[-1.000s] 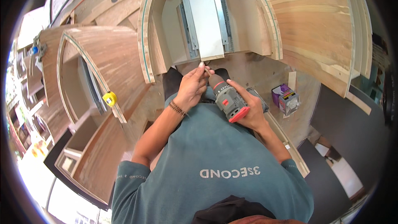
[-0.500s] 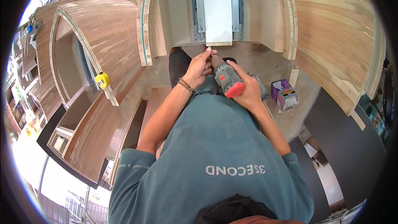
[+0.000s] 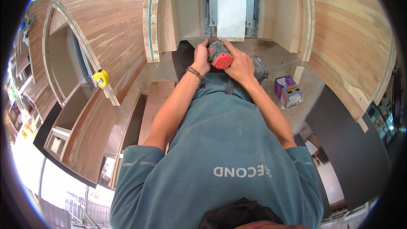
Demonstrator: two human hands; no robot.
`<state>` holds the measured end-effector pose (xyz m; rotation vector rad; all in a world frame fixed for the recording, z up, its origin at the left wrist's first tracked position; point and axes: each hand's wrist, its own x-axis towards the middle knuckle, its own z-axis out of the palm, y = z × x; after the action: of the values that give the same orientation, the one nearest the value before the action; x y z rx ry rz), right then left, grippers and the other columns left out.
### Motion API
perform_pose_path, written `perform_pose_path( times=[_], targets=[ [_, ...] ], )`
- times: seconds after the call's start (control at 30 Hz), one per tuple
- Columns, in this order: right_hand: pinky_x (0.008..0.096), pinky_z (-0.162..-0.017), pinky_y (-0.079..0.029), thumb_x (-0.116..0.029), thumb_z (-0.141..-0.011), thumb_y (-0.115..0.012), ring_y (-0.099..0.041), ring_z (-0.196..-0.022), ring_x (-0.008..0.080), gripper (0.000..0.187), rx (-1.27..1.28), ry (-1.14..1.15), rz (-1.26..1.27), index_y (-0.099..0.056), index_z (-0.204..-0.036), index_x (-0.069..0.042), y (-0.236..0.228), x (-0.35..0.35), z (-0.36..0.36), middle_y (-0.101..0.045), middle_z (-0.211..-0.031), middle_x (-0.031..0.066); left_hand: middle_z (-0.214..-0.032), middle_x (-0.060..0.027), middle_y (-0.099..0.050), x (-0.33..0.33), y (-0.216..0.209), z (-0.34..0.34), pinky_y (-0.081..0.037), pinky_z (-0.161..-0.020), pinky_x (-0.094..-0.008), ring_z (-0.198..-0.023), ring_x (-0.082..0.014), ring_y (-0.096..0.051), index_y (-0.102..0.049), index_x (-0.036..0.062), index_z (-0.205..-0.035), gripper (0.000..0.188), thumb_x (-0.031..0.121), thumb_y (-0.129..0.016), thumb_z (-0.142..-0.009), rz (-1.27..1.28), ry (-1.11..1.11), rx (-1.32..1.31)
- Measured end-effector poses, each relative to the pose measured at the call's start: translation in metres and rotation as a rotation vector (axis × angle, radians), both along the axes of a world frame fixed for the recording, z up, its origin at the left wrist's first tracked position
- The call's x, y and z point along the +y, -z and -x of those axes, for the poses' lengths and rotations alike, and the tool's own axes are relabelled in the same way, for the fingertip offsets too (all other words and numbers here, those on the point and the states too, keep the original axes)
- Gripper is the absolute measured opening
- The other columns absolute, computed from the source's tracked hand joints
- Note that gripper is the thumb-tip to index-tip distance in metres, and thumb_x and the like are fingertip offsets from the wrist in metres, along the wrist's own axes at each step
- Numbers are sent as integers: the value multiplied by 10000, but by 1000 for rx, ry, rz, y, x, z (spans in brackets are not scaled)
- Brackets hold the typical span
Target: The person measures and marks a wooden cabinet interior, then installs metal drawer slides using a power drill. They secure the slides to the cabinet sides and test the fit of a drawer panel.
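Right hand (image 3: 241, 66): my fingers wrap the grip of the grey-and-red drill (image 3: 217, 51), red rear cap facing me.
Left hand (image 3: 202, 57): beside the drill's front; I cannot tell whether its fingers hold anything.
Drill position: at the near edge of the white panel (image 3: 231, 6); contact hidden from me.
Tape measure (image 3: 101, 78): yellow, at the left cabinet's (image 3: 104, 25) edge.
Purple box (image 3: 288, 91): right of the drill.

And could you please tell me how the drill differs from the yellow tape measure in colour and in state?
The drill is grey with a red rear end, while the tape measure is mostly yellow.
The drill is gripped in the right hand; the tape measure sits untouched at the edge of the curved wooden cabinet on the left.
Both are hand tools.
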<state>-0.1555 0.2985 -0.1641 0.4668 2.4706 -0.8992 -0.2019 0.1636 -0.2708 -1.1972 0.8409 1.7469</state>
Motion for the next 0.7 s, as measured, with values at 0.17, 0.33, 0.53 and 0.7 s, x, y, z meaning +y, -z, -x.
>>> perform_pose_path(
  times=[0.17,0.33,0.53,0.7],
  targets=[
    [514,-772,-526,-214,-766,-752,-659,-972,437,688,-13,38,13,-528,-1416,-252,1,-5,9,-714,-1081,182,-696,15,-635,1,-16,8,-420,-497,-290,-558,-132,-569,-650,142,-873,337,355,-458,-1050,33,32,62],
    [525,-782,-519,-215,-768,-746,-648,-982,449,664,-27,66,22,-536,-1398,-242,0,-8,15,-709,-1075,192,-647,25,-589,-2,-9,8,-337,-399,-303,-485,-129,-520,-624,166,-834,350,400,-468,-1041,13,80,53],
    [541,-788,-510,-197,-773,-726,-640,-991,462,649,-46,75,42,-534,-1392,-239,3,-7,20,-705,-1065,204,-734,11,-598,-3,-2,9,-366,-534,-320,-612,-144,-543,-624,153,-890,324,377,-451,-1048,30,99,36],
    [544,-791,-512,-205,-777,-727,-639,-993,467,639,-63,69,43,-534,-1386,-232,5,-5,23,-704,-1060,212,-590,40,-535,-2,3,9,-281,-394,-312,-448,-125,-469,-593,205,-777,363,429,-469,-1035,27,122,54]
  ],
)
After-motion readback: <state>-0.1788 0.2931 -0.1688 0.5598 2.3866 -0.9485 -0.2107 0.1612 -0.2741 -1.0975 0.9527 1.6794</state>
